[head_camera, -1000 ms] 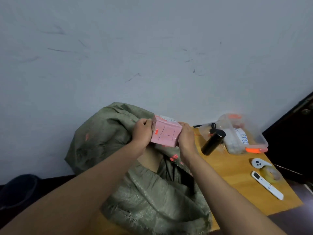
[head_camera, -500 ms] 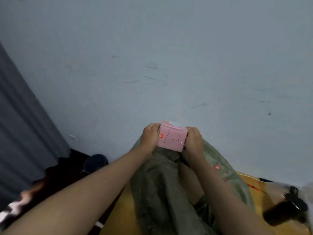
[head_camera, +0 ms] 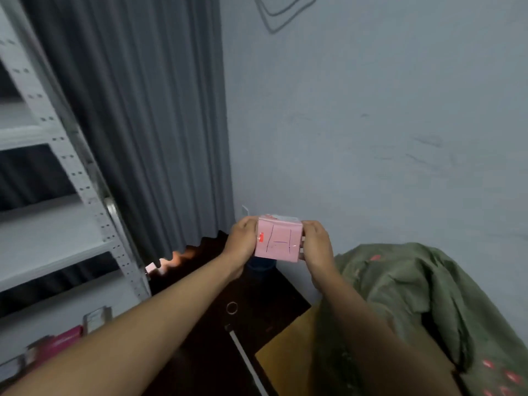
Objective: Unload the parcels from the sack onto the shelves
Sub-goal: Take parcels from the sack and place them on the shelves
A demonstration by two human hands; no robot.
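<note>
I hold a small pink box parcel [head_camera: 278, 240] with black pen marks between both hands, in mid-air in front of the wall. My left hand [head_camera: 241, 245] grips its left side and my right hand [head_camera: 315, 245] grips its right side. The green woven sack [head_camera: 423, 304] lies slumped on the wooden table [head_camera: 285, 358] at the lower right, to the right of the parcel. White metal shelves [head_camera: 57, 235] stand at the left, with a few parcels [head_camera: 57, 342] on a low shelf.
A grey curtain [head_camera: 148, 124] hangs between the shelves and the pale wall. A dark floor [head_camera: 228, 324] runs between the shelf unit and the table. A blue bin [head_camera: 261, 265] shows just below the parcel.
The view has swung left from the table and sack toward the shelves. Both hands keep the pink parcel and have carried it left, away from above the sack.
</note>
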